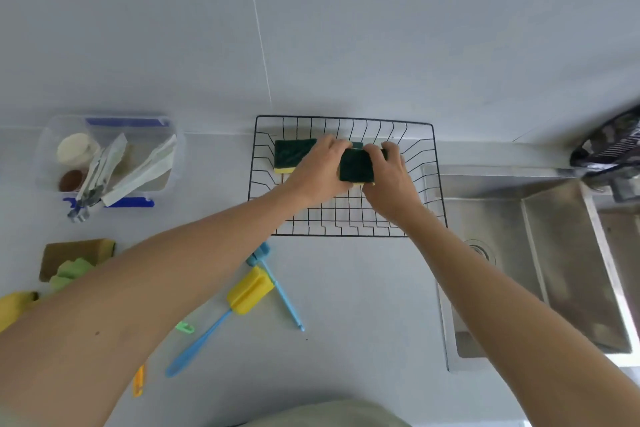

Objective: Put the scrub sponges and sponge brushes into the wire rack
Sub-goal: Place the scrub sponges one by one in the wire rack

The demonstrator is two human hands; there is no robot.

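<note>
A black wire rack (420,149) stands on the grey counter against the wall. Inside it at the back left lies a green-and-yellow scrub sponge (289,156). Both hands are over the rack's back half. My left hand (320,170) and my right hand (391,180) together grip a second green-topped scrub sponge (356,166) from either side, right beside the first. Two sponge brushes lie on the counter in front of the rack: one with a yellow head and blue handle (247,289), and one with a blue head (261,251) and a thin blue handle.
A clear plastic box (48,149) with utensils and small items sits at the left. Brown, green and yellow cloths (74,260) lie at the left edge. A steel sink (519,253) adjoins the rack on the right, with a dark object (609,146) above it.
</note>
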